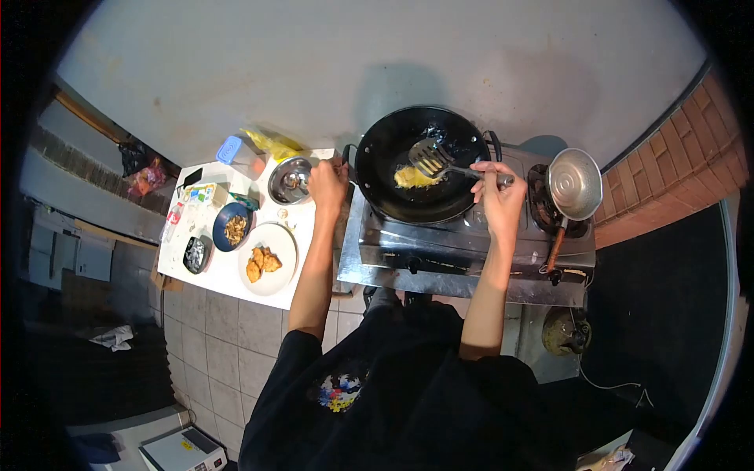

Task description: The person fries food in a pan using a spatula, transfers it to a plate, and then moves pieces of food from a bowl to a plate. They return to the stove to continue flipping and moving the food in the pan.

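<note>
My right hand (500, 188) is closed round the handle of a slotted spatula (430, 159), whose head is over a yellow piece of food (411, 178) in the black wok (385, 161). The wok sits on the left burner of the steel stove (471, 235). At the wok's left handle is my left hand (328, 184), its fingers closed; whether they grip the handle is hard to make out. Just left of that hand stands a metal bowl (276, 182) with small pieces inside.
On the white table (228, 279) are a plate (288, 267) of fried pieces, a blue bowl (217, 232), a black dish (195, 255) and a blue-lidded container (229, 149). A metal pan (574, 182) rests on the right burner beside a brick edge (683, 173).
</note>
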`<act>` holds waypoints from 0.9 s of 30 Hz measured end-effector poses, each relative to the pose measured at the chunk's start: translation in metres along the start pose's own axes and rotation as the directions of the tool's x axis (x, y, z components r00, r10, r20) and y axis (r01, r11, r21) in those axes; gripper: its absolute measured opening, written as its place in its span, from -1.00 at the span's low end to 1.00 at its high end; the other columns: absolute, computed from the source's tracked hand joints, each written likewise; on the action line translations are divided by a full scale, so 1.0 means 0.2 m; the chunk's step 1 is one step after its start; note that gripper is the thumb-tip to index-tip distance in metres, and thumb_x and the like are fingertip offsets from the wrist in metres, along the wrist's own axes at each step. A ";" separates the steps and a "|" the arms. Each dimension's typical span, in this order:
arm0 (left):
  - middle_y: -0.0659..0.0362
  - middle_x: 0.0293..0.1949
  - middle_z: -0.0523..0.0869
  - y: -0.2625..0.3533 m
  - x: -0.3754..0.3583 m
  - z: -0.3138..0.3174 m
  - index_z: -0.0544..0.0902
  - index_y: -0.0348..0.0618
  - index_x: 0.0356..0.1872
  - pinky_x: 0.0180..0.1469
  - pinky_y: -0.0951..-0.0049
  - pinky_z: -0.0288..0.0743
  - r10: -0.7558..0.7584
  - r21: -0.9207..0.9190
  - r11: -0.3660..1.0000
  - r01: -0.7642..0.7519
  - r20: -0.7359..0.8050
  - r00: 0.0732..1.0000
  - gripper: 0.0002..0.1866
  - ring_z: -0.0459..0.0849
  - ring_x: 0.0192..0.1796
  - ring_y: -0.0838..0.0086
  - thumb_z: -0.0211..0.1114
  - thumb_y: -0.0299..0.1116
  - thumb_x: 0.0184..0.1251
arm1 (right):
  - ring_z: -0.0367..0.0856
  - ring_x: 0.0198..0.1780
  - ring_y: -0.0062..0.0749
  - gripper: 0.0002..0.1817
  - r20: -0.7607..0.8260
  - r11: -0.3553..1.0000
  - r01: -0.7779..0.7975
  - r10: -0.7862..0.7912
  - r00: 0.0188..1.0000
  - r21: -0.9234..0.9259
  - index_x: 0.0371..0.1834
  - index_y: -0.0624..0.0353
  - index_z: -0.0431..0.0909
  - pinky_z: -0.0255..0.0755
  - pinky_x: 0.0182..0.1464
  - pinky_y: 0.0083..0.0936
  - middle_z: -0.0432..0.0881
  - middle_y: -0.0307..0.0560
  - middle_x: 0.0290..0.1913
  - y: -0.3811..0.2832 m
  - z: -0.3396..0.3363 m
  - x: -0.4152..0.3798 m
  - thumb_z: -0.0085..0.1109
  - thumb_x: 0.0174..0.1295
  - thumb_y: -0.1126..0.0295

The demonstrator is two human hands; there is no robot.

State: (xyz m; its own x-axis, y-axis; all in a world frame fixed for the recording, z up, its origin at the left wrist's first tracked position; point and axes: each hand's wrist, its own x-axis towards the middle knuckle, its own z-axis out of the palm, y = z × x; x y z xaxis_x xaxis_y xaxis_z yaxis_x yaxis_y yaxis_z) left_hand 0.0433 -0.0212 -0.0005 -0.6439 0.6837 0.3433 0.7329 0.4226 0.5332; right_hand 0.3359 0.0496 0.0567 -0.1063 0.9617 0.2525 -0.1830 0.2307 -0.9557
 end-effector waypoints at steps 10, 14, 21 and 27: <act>-0.02 -0.38 0.73 -0.04 0.01 0.04 0.73 -0.13 -0.27 -0.22 0.12 0.55 0.023 -0.022 0.999 -0.024 -0.029 0.999 -0.81 0.71 -0.28 0.04 0.37 -0.30 0.13 | 0.54 -0.54 -0.59 -0.84 0.003 0.992 0.035 -0.036 0.999 0.120 -0.32 0.39 0.55 0.40 -0.54 -0.69 0.69 0.03 -0.22 0.01 -0.05 0.01 -0.04 0.33 0.58; -0.03 -0.38 0.73 -0.02 0.00 0.03 0.73 -0.13 -0.27 -0.23 0.11 0.56 0.039 -0.008 0.999 -0.039 -0.036 0.999 -0.81 0.70 -0.29 0.02 0.36 -0.30 0.13 | 0.54 -0.53 -0.57 -0.83 -0.007 0.994 0.025 -0.025 1.000 0.104 -0.32 0.39 0.55 0.40 -0.53 -0.68 0.69 0.07 -0.19 0.01 -0.06 0.00 -0.07 0.33 0.60; -0.01 -0.40 0.74 -0.05 0.01 0.05 0.75 -0.09 -0.25 -0.23 0.17 0.56 0.038 0.028 0.999 -0.036 -0.063 0.997 -0.81 0.72 -0.32 0.07 0.36 -0.27 0.16 | 0.54 -0.53 -0.53 -0.81 -0.047 0.974 0.040 -0.030 0.998 0.222 -0.31 0.40 0.54 0.41 -0.52 -0.64 0.67 0.13 -0.18 -0.03 -0.06 0.00 -0.11 0.35 0.58; -0.07 -0.40 0.72 -0.03 0.00 0.04 0.74 -0.12 -0.24 -0.25 0.09 0.55 0.040 -0.023 0.999 -0.042 -0.054 0.998 -0.81 0.69 -0.31 -0.03 0.35 -0.29 0.16 | 0.52 -0.55 -0.46 -0.82 -0.204 0.885 -0.084 0.197 0.959 0.459 -0.34 0.36 0.51 0.40 -0.52 -0.62 0.66 0.21 -0.19 0.01 -0.10 0.01 -0.07 0.30 0.49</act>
State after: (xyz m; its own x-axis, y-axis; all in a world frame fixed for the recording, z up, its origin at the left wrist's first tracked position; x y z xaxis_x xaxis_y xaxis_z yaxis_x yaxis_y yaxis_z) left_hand 0.0405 -0.0177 -0.0099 -0.6249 0.6669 0.4058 0.7538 0.3800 0.5361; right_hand 0.3554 0.0550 0.0513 0.0616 0.9978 0.0229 -0.6012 0.0554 -0.7972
